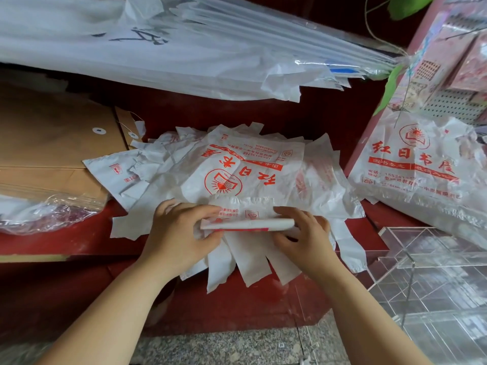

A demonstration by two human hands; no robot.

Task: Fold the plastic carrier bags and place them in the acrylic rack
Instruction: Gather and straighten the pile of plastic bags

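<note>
both hands are on one folded bag (pixel 247 224), a narrow white-and-red strip sitting right on the near edge of the loose pile of bags (pixel 245 167). left hand (pixel 179 230) has fingers and thumb curled round the strip's left end. right hand (pixel 303 233) pinches the right end the same way. neither hand is spread. the strip runs between the two hands, and other bags' handles hang off the counter (pixel 79 241) edge just below the wrists. acrylic rack (pixel 421 259) is to the right of the right hand and lower, near but apart. its contents are hard to tell through the clear walls.

risks, as judged:
- thin slick plastic likely springs open if either pinch loosens, so the fold is lost before it reaches the rack.
- the strip touches the pile's top bag, so lifting may drag that bag or its handles along and pull loose bags off the counter edge.
- going right, the hand passes near the leaning pack of bags (pixel 411 164) beyond the rack, and a brush could tip it onto the rack.
- the clear rack walls are hard to see, so the strip could catch an edge or land across a divider instead of in a compartment.
</note>
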